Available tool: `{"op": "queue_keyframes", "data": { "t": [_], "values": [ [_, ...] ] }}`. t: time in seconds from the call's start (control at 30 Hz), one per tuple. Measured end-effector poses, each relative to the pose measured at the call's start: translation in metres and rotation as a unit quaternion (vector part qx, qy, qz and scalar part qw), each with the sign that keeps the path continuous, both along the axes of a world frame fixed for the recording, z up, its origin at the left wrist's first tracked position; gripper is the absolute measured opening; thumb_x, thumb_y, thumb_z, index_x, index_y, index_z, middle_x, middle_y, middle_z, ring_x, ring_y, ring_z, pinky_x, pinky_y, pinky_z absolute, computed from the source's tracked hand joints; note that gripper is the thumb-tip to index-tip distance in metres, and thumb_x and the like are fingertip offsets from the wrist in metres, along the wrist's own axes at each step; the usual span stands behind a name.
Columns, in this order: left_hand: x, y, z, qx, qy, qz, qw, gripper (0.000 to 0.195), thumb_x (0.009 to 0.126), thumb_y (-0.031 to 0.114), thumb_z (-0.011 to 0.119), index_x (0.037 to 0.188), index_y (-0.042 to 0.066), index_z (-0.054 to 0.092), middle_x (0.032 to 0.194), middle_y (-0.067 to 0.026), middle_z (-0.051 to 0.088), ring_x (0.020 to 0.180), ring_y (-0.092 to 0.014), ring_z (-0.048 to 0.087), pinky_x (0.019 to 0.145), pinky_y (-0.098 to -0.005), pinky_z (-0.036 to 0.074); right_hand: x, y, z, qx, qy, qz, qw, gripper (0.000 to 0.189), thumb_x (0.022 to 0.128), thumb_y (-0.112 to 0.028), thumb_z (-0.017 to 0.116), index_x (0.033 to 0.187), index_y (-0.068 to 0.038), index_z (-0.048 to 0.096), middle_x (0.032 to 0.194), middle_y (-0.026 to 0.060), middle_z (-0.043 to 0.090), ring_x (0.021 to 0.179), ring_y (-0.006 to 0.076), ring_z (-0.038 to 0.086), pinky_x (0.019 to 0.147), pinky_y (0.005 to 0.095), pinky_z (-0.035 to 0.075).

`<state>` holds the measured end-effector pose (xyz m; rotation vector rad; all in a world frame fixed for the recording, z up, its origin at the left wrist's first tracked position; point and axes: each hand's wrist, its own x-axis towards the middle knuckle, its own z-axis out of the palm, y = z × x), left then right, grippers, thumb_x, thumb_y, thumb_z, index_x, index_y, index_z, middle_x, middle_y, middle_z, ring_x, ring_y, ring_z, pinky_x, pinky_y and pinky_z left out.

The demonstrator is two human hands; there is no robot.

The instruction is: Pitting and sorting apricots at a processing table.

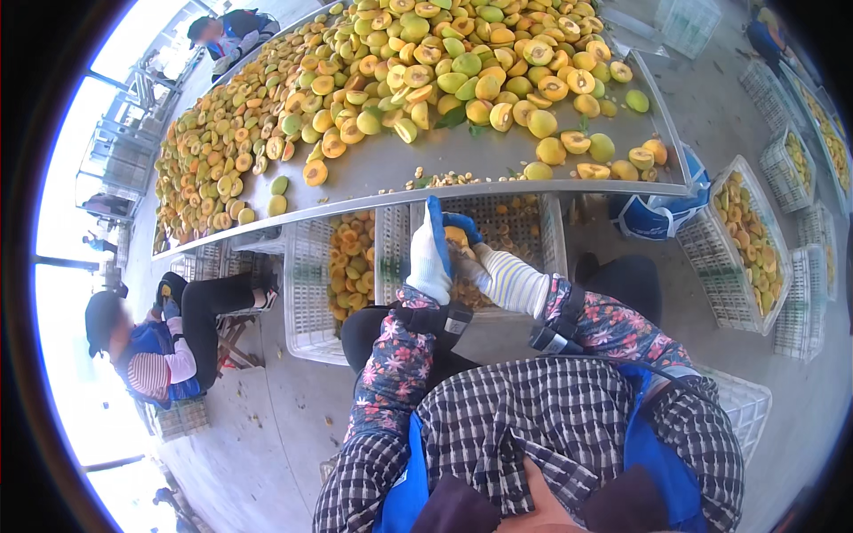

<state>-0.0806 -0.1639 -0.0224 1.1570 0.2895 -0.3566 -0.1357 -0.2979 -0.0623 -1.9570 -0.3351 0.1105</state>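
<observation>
My left hand (432,256), in a white knit glove with a blue-coated palm, holds a yellow-orange apricot (456,236) just below the metal table's front edge. My right hand (510,276), in a striped knit glove, meets the fruit from the right. Its fingertips are partly hidden, and whether they hold a small tool cannot be made out. Below both hands sits a plastic crate (554,230) with scattered fruit pieces in it. On the metal table (373,174) lies a large heap of apricots (413,73), many halved with brown centres showing.
Pale kernels (446,180) lie along the table edge. Left of my knees stands a white crate (303,300) of fruit halves. To the right are a blue bag (650,216) and another filled crate (706,266). A seated person (156,353) works at left; another person (233,40) is beyond the table.
</observation>
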Motion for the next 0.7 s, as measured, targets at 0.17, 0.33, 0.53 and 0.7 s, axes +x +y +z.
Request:
{"op": "queue_keyframes", "data": {
  "t": [0.17, 0.33, 0.53, 0.7],
  "values": [
    [0.001, -0.001, 0.009, 0.037, 0.000, 0.029, 0.999, 0.060, 0.097, 0.052, 0.048, 0.078, -0.001, 0.068, 0.070, -0.0101, 0.065, 0.064, -0.019, 0.061, 0.060, -0.0287, 0.049, 0.003, 0.000, 0.023, -0.111, 0.031, 0.022, 0.993, 0.046, 0.097, -0.037, 0.048, 0.113, 0.006, 0.051, 0.072, 0.0260, 0.063, 0.069, 0.0422, 0.064, 0.061, 0.0488, 0.050],
    [0.007, 0.005, -0.004, 0.036, 0.005, -0.057, 0.998, 0.058, 0.097, 0.051, 0.048, 0.079, -0.001, 0.068, 0.072, -0.0104, 0.066, 0.065, -0.018, 0.062, 0.059, -0.0280, 0.050, 0.000, -0.001, -0.004, -0.012, 0.022, 0.017, 1.000, 0.049, 0.097, -0.039, 0.048, 0.112, 0.007, 0.051, 0.072, 0.0263, 0.063, 0.069, 0.0424, 0.063, 0.060, 0.0479, 0.049],
    [0.001, 0.017, 0.005, 0.052, 0.010, -0.037, 0.998, 0.054, 0.097, 0.050, 0.048, 0.084, 0.001, 0.066, 0.078, -0.0105, 0.065, 0.073, -0.021, 0.064, 0.065, -0.0315, 0.052, 0.000, 0.005, 0.018, -0.116, 0.038, 0.048, 0.991, 0.049, 0.097, -0.038, 0.048, 0.117, 0.007, 0.048, 0.070, 0.0261, 0.062, 0.067, 0.0430, 0.063, 0.058, 0.0490, 0.049],
    [0.004, 0.021, 0.010, 0.078, 0.052, -0.083, 0.992, 0.053, 0.097, 0.050, 0.050, 0.085, 0.001, 0.067, 0.072, -0.0094, 0.065, 0.063, -0.019, 0.062, 0.057, -0.0271, 0.050, 0.000, 0.016, -0.018, -0.102, 0.000, 0.019, 0.995, 0.046, 0.096, -0.038, 0.047, 0.116, 0.004, 0.048, 0.072, 0.0270, 0.063, 0.069, 0.0453, 0.062, 0.061, 0.0527, 0.048]
  ]
}}
